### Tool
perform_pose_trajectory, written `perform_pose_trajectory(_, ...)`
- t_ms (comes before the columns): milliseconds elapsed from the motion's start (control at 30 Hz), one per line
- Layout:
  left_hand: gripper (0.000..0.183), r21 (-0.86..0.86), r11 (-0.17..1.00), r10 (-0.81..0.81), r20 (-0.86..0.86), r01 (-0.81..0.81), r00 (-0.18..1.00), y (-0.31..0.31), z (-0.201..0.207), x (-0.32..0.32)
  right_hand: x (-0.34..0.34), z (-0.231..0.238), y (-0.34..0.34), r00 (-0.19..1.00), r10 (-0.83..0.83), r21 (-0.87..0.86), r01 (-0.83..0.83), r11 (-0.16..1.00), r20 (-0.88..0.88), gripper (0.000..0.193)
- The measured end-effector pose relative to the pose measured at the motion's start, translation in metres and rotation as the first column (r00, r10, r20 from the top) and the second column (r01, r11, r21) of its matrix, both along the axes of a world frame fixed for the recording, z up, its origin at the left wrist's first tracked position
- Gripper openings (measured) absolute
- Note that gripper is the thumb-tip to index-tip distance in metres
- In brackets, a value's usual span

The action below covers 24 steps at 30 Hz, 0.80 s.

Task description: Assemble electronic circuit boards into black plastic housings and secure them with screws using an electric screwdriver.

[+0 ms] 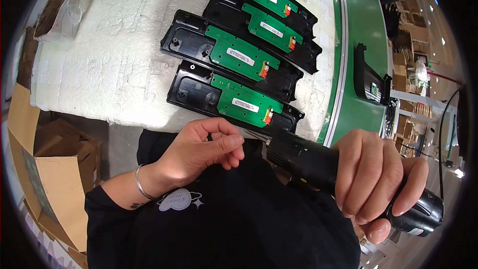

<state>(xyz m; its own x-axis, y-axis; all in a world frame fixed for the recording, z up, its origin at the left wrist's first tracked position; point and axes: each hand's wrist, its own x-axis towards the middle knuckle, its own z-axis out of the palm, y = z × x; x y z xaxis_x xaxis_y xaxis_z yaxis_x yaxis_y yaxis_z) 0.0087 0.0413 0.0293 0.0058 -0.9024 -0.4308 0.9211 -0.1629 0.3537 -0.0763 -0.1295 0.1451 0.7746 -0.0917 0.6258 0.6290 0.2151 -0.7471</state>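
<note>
My right hand [378, 177] is wrapped round a black electric screwdriver [303, 159], whose thin metal bit points left. At the bit's tip, my left hand [206, 147] has thumb and index finger pinched together; whatever is between them is too small to make out. Just beyond both hands lies the nearest black plastic housing [191, 89] with a green circuit board [234, 92] set in it. The board bears a white label and a red-and-white connector [269, 116]. The bit and fingertips are near this housing's front edge.
Behind it, several like housings [186, 40] with green boards lie in a row on a white foam-covered surface [104, 65]. Another black housing [371, 77] rests on the green bench [361, 25] at right. Cardboard boxes [59, 179] stand at lower left; a plastic bag [72, 12] is at upper left.
</note>
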Motion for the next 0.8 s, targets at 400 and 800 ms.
perform_pose_trajectory(400,0.014,-0.023,0.986,0.158,-0.205,-0.166,0.966,-0.006,-0.007,-0.005,-0.004,-0.002,-0.004,1.0,0.014,0.072,-0.014,0.997,0.005,0.029)
perform_pose_trajectory(800,0.017,0.0,0.987,0.158,-0.202,-0.161,0.967,-0.007,-0.004,-0.009,-0.004,-0.011,0.017,0.983,-0.151,0.135,0.136,0.982,0.107,0.028)
